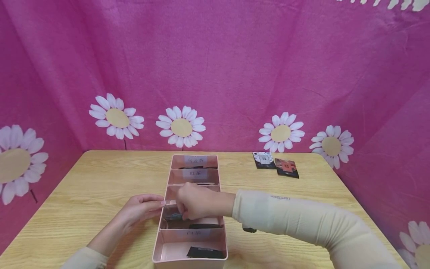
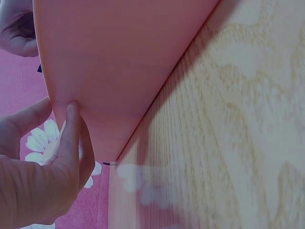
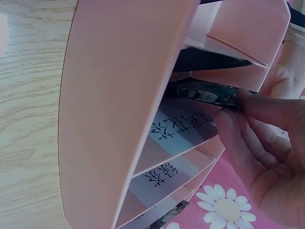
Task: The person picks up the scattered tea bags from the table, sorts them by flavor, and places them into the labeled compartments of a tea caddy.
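Note:
A long pink divided box [image 1: 173, 249] with labelled compartments stands on the table. My left hand [image 1: 142, 209] pinches its left wall at the rim; in the left wrist view a fingertip presses the outer wall. My right hand [image 1: 198, 201] reaches into the second compartment from the front. Between thumb and fingers it pinches a dark tea sachet [image 3: 205, 92] with a teal pattern, which stands partly inside that compartment. Another black sachet [image 1: 205, 226] leans in the same compartment. The middle compartment is partly hidden behind my right hand.
A black sachet [image 1: 205, 252] lies in the front compartment, with more in the back ones. Two sachets, one white and black [image 1: 264, 160] and one red and black [image 1: 287, 168], lie at the table's back right. A dark object [image 1: 249, 229] peeks out below my right sleeve.

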Demonstrator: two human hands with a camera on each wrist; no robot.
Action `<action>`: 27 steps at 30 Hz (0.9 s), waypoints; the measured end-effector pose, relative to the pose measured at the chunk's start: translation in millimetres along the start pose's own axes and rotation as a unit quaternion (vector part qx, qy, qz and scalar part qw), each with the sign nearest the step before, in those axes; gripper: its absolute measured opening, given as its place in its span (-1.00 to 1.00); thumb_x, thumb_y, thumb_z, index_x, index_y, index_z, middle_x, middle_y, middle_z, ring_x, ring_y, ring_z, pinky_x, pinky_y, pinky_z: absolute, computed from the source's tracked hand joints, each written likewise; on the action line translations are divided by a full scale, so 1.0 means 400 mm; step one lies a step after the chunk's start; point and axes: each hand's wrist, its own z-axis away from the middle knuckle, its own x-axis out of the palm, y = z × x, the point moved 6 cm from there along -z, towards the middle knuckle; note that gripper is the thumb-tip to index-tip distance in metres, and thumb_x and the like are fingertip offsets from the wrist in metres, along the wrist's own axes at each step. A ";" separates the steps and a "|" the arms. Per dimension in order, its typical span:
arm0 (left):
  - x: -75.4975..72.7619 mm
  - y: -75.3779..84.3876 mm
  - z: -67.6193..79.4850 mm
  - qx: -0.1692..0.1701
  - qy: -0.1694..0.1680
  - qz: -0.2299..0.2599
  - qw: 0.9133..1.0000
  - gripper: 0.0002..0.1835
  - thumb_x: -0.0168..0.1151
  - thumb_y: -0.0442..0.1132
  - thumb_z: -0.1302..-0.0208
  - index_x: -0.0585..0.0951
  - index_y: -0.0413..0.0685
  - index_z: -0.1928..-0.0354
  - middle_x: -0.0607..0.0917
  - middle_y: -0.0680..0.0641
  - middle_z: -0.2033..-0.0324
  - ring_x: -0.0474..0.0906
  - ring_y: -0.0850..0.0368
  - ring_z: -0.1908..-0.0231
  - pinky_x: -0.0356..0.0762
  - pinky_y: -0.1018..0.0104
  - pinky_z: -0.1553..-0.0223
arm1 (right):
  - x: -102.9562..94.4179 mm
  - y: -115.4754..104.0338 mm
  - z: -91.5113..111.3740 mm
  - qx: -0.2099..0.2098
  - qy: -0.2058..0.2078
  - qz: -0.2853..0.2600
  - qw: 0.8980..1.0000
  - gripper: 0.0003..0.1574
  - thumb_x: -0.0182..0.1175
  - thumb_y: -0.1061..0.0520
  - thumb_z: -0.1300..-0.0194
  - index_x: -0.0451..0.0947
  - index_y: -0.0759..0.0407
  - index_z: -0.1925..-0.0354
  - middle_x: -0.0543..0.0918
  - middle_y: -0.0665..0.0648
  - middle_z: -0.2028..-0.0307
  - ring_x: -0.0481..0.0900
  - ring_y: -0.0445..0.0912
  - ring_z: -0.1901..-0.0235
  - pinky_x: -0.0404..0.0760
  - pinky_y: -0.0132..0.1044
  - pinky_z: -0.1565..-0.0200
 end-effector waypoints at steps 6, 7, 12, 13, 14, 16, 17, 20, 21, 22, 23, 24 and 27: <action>-0.001 0.002 0.000 -0.001 -0.001 -0.003 1.000 -0.53 0.24 -0.27 -0.26 0.46 -0.50 -0.10 0.71 0.05 0.27 0.66 0.26 0.18 0.72 0.37 0.00 | 0.002 0.000 0.002 0.005 -0.002 -0.015 1.000 -0.93 0.46 0.21 0.01 0.73 0.08 0.54 0.72 -0.07 0.59 0.56 -0.37 0.56 0.50 -0.72 0.52; -0.002 0.002 0.000 -0.001 -0.001 -0.003 1.000 -0.53 0.24 -0.27 -0.26 0.46 -0.50 -0.10 0.72 0.05 0.26 0.66 0.26 0.17 0.72 0.37 0.00 | 0.003 0.000 0.003 0.006 -0.005 -0.019 1.000 -0.92 0.46 0.21 0.01 0.73 0.08 0.54 0.72 -0.07 0.60 0.53 -0.38 0.58 0.49 -0.73 0.54; -0.001 -0.001 0.001 0.001 -0.005 -0.008 1.000 -0.52 0.23 -0.26 -0.27 0.45 -0.51 -0.11 0.71 0.04 0.25 0.66 0.25 0.17 0.71 0.37 -0.01 | 0.009 -0.002 0.009 0.013 -0.016 -0.031 0.999 -0.93 0.46 0.20 0.00 0.73 0.07 0.52 0.71 -0.08 0.60 0.46 -0.43 0.61 0.44 -0.75 0.57; -0.001 -0.001 0.001 0.002 -0.006 -0.007 1.000 -0.52 0.23 -0.26 -0.27 0.45 -0.51 -0.11 0.71 0.04 0.25 0.66 0.25 0.17 0.71 0.37 -0.01 | 0.008 -0.002 0.011 0.015 -0.017 -0.031 0.999 -0.94 0.46 0.19 -0.01 0.74 0.07 0.51 0.72 -0.08 0.59 0.47 -0.43 0.60 0.46 -0.75 0.55; 0.000 -0.002 0.000 0.002 -0.006 -0.006 1.000 -0.52 0.23 -0.26 -0.27 0.45 -0.51 -0.11 0.71 0.04 0.25 0.66 0.26 0.18 0.72 0.37 0.00 | 0.008 0.000 0.013 0.017 -0.018 -0.032 0.999 -0.95 0.46 0.18 -0.01 0.74 0.06 0.49 0.73 -0.08 0.57 0.49 -0.43 0.59 0.48 -0.76 0.53; 0.001 -0.004 0.000 0.002 -0.003 -0.004 1.000 -0.53 0.24 -0.27 -0.26 0.46 -0.50 -0.10 0.71 0.05 0.26 0.66 0.26 0.19 0.72 0.38 0.00 | 0.005 0.004 0.017 0.022 -0.020 -0.028 0.999 -0.94 0.47 0.15 -0.02 0.75 0.05 0.45 0.74 -0.08 0.54 0.54 -0.43 0.56 0.52 -0.74 0.49; 0.001 -0.005 0.001 0.001 -0.001 -0.003 1.000 -0.53 0.24 -0.27 -0.25 0.47 -0.50 -0.09 0.71 0.05 0.27 0.66 0.27 0.19 0.72 0.38 0.01 | 0.002 0.008 0.020 0.028 -0.021 -0.029 0.999 -0.92 0.47 0.13 -0.02 0.76 0.05 0.42 0.76 -0.08 0.51 0.58 -0.42 0.53 0.55 -0.73 0.46; 0.002 -0.005 0.002 0.000 0.004 0.002 1.000 -0.55 0.25 -0.28 -0.24 0.48 -0.49 -0.07 0.71 0.05 0.27 0.66 0.27 0.19 0.72 0.38 0.00 | -0.008 0.025 0.031 0.043 -0.016 -0.027 0.999 -0.87 0.48 0.09 -0.01 0.76 0.05 0.39 0.77 -0.08 0.48 0.63 -0.39 0.48 0.60 -0.68 0.42; 0.002 -0.005 0.002 0.000 0.005 0.004 1.000 -0.55 0.26 -0.29 -0.23 0.49 -0.48 -0.07 0.72 0.05 0.27 0.66 0.28 0.20 0.72 0.38 0.00 | -0.013 0.030 0.036 0.047 -0.012 -0.027 0.998 -0.85 0.49 0.08 0.00 0.76 0.06 0.39 0.77 -0.07 0.47 0.64 -0.38 0.46 0.61 -0.67 0.40; 0.002 -0.004 0.002 0.000 0.005 0.006 1.000 -0.56 0.26 -0.29 -0.23 0.49 -0.48 -0.07 0.72 0.05 0.28 0.66 0.28 0.20 0.72 0.38 0.00 | -0.018 0.037 0.041 0.048 -0.007 -0.027 0.998 -0.84 0.49 0.07 0.01 0.75 0.06 0.39 0.77 -0.07 0.46 0.65 -0.38 0.45 0.61 -0.66 0.39; 0.002 -0.004 0.002 -0.001 0.006 0.008 1.000 -0.56 0.26 -0.29 -0.23 0.50 -0.47 -0.06 0.72 0.06 0.28 0.66 0.29 0.20 0.72 0.38 0.01 | -0.023 0.044 0.046 0.049 -0.001 -0.034 0.998 -0.85 0.49 0.09 0.01 0.75 0.07 0.40 0.78 -0.05 0.45 0.67 -0.36 0.42 0.63 -0.65 0.38; 0.001 -0.004 0.002 -0.001 0.005 0.010 1.000 -0.57 0.26 -0.30 -0.23 0.50 -0.47 -0.06 0.72 0.06 0.28 0.66 0.29 0.21 0.72 0.39 0.01 | -0.028 0.052 0.051 0.049 0.005 -0.034 0.998 -0.85 0.49 0.09 0.01 0.74 0.08 0.41 0.77 -0.05 0.46 0.66 -0.36 0.43 0.62 -0.65 0.38; -0.001 -0.004 0.001 -0.001 0.006 0.012 1.000 -0.58 0.26 -0.30 -0.23 0.51 -0.46 -0.05 0.72 0.07 0.29 0.66 0.30 0.22 0.72 0.41 0.02 | -0.045 0.080 0.065 0.042 0.030 -0.033 0.998 -0.86 0.49 0.10 0.02 0.73 0.11 0.44 0.77 -0.03 0.48 0.67 -0.32 0.43 0.62 -0.63 0.38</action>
